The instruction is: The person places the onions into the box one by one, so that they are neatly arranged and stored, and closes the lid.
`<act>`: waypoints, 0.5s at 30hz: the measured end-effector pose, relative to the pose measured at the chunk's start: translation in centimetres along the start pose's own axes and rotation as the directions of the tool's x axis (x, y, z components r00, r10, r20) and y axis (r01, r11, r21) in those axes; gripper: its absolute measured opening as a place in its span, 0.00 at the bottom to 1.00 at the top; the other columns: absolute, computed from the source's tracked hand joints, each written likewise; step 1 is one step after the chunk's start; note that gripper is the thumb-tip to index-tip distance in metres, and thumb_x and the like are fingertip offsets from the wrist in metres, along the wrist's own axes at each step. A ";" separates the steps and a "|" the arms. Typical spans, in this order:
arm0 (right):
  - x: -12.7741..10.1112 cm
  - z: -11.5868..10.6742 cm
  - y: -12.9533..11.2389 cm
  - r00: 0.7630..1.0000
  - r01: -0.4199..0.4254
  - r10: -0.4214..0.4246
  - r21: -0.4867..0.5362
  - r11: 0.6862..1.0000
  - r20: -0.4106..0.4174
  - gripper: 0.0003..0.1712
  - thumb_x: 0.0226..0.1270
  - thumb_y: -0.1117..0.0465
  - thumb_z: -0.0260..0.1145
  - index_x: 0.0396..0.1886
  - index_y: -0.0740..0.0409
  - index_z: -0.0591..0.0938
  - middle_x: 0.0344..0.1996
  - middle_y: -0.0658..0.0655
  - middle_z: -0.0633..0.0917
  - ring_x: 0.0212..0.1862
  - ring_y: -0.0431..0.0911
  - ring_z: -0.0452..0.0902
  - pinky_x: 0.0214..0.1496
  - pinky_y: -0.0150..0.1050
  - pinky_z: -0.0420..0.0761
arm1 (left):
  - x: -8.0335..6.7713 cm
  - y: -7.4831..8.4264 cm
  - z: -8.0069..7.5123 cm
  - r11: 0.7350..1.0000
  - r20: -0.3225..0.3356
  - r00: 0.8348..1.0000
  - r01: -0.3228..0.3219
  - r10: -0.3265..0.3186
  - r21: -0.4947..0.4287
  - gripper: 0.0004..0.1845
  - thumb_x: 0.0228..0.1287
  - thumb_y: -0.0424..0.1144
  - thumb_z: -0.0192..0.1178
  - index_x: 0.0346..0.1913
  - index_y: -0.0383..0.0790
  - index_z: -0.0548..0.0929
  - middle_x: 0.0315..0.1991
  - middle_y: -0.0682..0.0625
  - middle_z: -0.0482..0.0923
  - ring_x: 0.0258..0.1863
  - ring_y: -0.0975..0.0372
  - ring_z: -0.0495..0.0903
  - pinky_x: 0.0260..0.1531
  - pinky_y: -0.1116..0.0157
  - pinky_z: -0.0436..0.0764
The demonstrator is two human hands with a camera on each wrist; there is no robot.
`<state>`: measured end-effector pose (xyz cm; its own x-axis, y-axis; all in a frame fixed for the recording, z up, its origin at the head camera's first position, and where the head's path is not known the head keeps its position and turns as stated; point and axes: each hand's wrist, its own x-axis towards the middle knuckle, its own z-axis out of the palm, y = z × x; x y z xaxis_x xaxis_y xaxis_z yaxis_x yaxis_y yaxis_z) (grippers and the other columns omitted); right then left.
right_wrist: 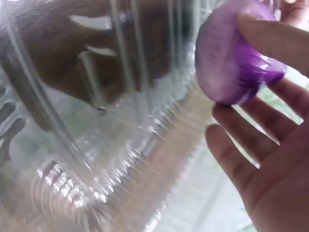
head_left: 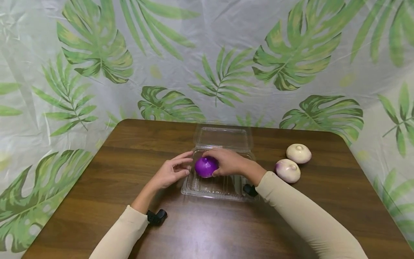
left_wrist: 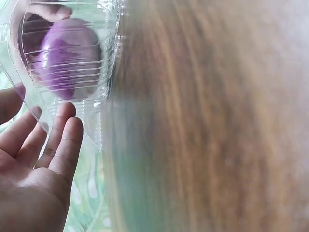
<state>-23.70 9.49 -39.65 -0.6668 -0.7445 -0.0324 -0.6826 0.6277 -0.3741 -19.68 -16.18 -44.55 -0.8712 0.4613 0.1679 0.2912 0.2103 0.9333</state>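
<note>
My right hand (head_left: 228,162) grips a glossy purple onion (head_left: 206,167) between thumb and fingers, at the left side of an open clear plastic container (head_left: 210,195). In the right wrist view the onion (right_wrist: 227,58) shows a paler purple-white side, with the thumb across it and the fingers beneath. Seen through the ribbed plastic in the left wrist view is the same onion (left_wrist: 67,60). My left hand (head_left: 169,172) is beside the container's left wall, fingers loosely extended and holding nothing. Whether its fingertips touch the plastic, I cannot tell.
Two whitish, purple-tinged onions, a farther one (head_left: 298,153) and a nearer one (head_left: 288,171), lie right of the container. The container's clear lid (head_left: 223,138) is folded back toward the far edge of the wooden table (head_left: 129,144). Behind hangs a leaf-patterned cloth (head_left: 226,36).
</note>
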 end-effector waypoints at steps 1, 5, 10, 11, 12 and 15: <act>-0.1 0.0 0.0 1.000 -0.001 0.001 0.009 1.000 0.008 0.40 0.54 0.58 0.77 0.67 0.56 0.73 0.65 0.59 0.77 0.67 0.56 0.73 0.70 0.52 0.76 | 0.0 0.1 0.0 1.000 0.003 1.000 -0.004 0.004 0.002 0.24 0.63 0.23 0.60 0.62 0.20 0.73 0.75 0.35 0.60 0.56 0.38 0.78 0.54 0.76 0.81; -0.2 -0.1 0.0 1.000 0.022 -0.022 0.001 1.000 0.009 0.39 0.54 0.59 0.76 0.66 0.58 0.73 0.64 0.61 0.78 0.66 0.57 0.74 0.69 0.52 0.76 | 0.2 0.3 0.1 1.000 0.003 1.000 -0.010 0.010 -0.005 0.24 0.62 0.23 0.60 0.62 0.20 0.73 0.75 0.35 0.61 0.56 0.37 0.78 0.55 0.75 0.81; -0.1 0.0 0.0 0.998 0.052 -0.053 -0.069 0.996 -0.017 0.38 0.52 0.57 0.77 0.64 0.56 0.75 0.62 0.59 0.79 0.65 0.56 0.74 0.69 0.52 0.76 | 0.2 0.2 0.2 1.000 0.002 1.000 0.009 -0.009 -0.017 0.24 0.62 0.22 0.59 0.62 0.20 0.73 0.75 0.36 0.61 0.56 0.38 0.78 0.54 0.76 0.81; 0.0 0.1 0.0 0.998 0.051 -0.053 -0.078 0.996 -0.017 0.38 0.52 0.57 0.77 0.64 0.55 0.75 0.62 0.58 0.79 0.66 0.56 0.74 0.69 0.52 0.76 | 0.1 0.1 0.2 1.000 0.001 1.000 0.012 -0.012 -0.017 0.24 0.62 0.22 0.59 0.62 0.20 0.73 0.75 0.36 0.61 0.56 0.38 0.78 0.54 0.76 0.81; 0.0 0.1 0.0 0.999 0.049 -0.051 -0.091 0.995 -0.017 0.38 0.52 0.57 0.77 0.64 0.55 0.76 0.63 0.58 0.79 0.66 0.55 0.74 0.69 0.52 0.76 | 0.1 0.0 0.2 1.000 0.001 1.000 0.015 -0.015 -0.019 0.24 0.62 0.22 0.59 0.62 0.20 0.74 0.75 0.36 0.61 0.56 0.38 0.78 0.54 0.76 0.81; 0.1 0.1 0.1 0.999 0.038 -0.041 -0.120 0.992 -0.021 0.37 0.52 0.56 0.78 0.64 0.53 0.76 0.63 0.57 0.79 0.66 0.55 0.74 0.69 0.52 0.76 | 0.1 0.0 0.3 1.000 -0.002 1.000 0.015 -0.015 -0.024 0.24 0.62 0.22 0.59 0.62 0.21 0.74 0.75 0.36 0.61 0.56 0.38 0.78 0.55 0.74 0.81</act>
<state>-23.83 9.41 -39.83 -0.6445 -0.7646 0.0028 -0.7385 0.6216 -0.2613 -19.65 -15.85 -44.64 -0.8762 0.4567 0.1541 0.2684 0.1967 0.9430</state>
